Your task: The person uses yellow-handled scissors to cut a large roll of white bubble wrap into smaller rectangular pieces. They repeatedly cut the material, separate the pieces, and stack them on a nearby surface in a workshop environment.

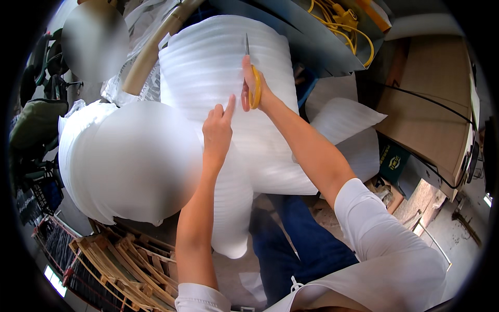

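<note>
White foam sheet [223,52] lies spread in front of me in ribbed layers, and one strip hangs down toward my legs. My right hand [258,89] is closed round the yellow handles of a pair of scissors [256,78]. The narrow blades point away from me over the sheet and look closed. My left hand [217,130] is just left of the scissors, over the foam. Its index finger points forward at the sheet while the other fingers curl; no object shows in it.
A large white foam roll [78,156] stands at left, partly covered by a blurred patch. Behind it is a cardboard tube [156,47]. Wooden pallets [125,260] lie lower left. A metal bin [312,41] holds yellow cable [343,23]; a brown board [426,99] stands right.
</note>
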`<state>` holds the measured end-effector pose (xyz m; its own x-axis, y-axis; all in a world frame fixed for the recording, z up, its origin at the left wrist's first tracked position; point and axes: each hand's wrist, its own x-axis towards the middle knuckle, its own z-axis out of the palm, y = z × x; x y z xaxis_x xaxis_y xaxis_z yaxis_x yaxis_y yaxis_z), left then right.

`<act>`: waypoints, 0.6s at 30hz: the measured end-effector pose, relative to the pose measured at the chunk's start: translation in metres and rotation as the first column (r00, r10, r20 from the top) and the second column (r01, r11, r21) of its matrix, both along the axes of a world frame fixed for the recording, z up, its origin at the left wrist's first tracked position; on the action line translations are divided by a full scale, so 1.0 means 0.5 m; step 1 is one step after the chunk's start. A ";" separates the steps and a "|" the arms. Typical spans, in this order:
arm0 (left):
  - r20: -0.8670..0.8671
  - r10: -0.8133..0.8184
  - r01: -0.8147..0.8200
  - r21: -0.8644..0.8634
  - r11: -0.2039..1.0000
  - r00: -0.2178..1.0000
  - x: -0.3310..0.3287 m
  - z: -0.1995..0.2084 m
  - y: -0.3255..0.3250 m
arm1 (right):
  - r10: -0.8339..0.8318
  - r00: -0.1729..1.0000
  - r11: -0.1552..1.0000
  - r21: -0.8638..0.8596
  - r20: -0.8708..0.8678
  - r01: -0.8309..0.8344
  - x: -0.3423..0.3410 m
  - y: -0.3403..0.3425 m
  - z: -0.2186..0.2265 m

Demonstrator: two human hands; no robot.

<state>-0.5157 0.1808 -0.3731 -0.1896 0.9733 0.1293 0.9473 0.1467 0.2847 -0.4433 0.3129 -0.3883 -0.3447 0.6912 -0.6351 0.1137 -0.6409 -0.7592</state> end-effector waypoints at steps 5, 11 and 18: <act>-0.009 -0.001 0.002 0.002 1.000 1.000 -0.001 -0.007 -0.011 | -0.015 1.000 1.000 -0.020 0.004 0.015 -0.014 0.059 0.002; 0.023 0.023 -0.025 0.053 0.998 0.999 -0.008 -0.040 -0.035 | 0.042 0.999 0.996 -0.081 0.021 -0.040 -0.022 0.120 0.000; 0.090 0.100 -0.108 0.098 0.989 0.991 -0.018 -0.054 -0.051 | 0.138 0.982 0.990 -0.051 0.129 -0.132 -0.023 0.130 0.000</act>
<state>-0.5247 0.1555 -0.3999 -0.3037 0.9302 0.2061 0.9002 0.2093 0.3819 -0.4545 0.3777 -0.3884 -0.3440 0.6156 -0.7090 0.2987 -0.6441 -0.7042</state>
